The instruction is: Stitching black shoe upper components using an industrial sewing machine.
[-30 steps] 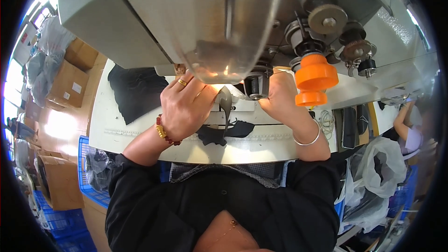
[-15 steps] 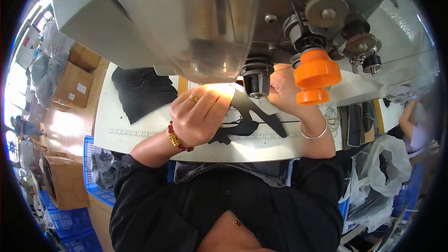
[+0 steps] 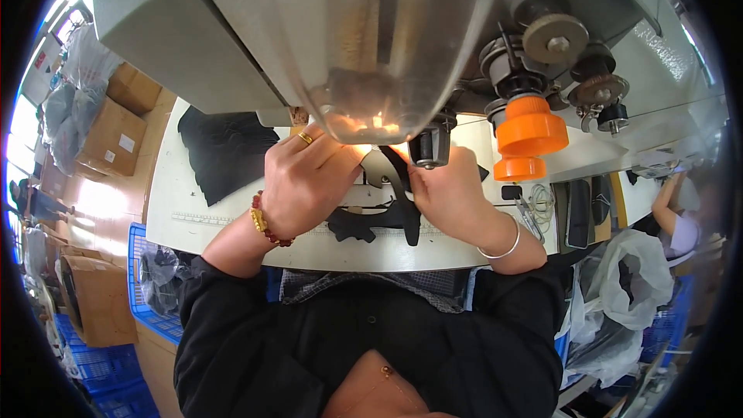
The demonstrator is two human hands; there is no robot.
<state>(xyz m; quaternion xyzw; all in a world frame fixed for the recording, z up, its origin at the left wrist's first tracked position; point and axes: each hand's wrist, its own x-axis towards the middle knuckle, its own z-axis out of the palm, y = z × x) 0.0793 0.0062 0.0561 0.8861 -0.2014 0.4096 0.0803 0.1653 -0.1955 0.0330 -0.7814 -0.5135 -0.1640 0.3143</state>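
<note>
My left hand (image 3: 304,179), with a gold ring and a red-and-gold bracelet, grips one side of a dark cut-out piece of material (image 3: 402,200) under the sewing machine head (image 3: 371,54). Its fingertips are partly lost in the glare of the machine's lamp. On the other side, my right hand (image 3: 451,192), wearing a silver bangle, pinches the same piece by its edge. A curved strip of it hangs toward me between the hands. Just below lies another black cut piece (image 3: 352,226). The needle area is hidden behind the clear guard (image 3: 364,108).
A fanned stack of black pieces (image 3: 224,151) lies left on the white table (image 3: 186,236). Orange knobs (image 3: 532,128) jut from the machine at right. Scissors (image 3: 531,217) lie beyond my right hand. A blue crate (image 3: 143,294) and cardboard boxes (image 3: 97,298) stand left; another person (image 3: 675,213) sits far right.
The piece has turned, its strip now pointing toward me instead of to the right. My right hand has come forward from behind the machine parts; my left hand has shifted slightly left.
</note>
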